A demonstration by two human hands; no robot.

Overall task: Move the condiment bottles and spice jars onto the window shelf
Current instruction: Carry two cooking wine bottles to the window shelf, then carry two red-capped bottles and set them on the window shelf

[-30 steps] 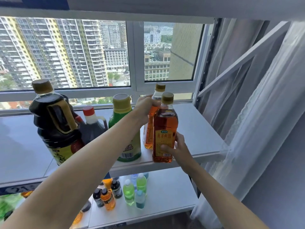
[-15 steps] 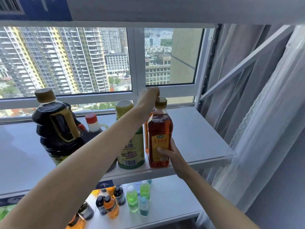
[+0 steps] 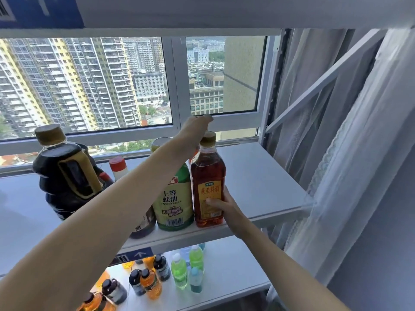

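Two hands (image 3: 221, 204) on amber plastic bottle (image 3: 208, 182)

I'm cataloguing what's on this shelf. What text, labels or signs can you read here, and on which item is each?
"上等蚝油" and, less sharply, "OYSTER SAUCE": green oyster sauce bottle.
"葱姜料酒": yellow label of the amber bottle that the right hand holds.
White upward arrow, no words: blue tag on the shelf edge.
Barcode digits, small print and the dark soy sauce jug label: too blurred or hidden to read.
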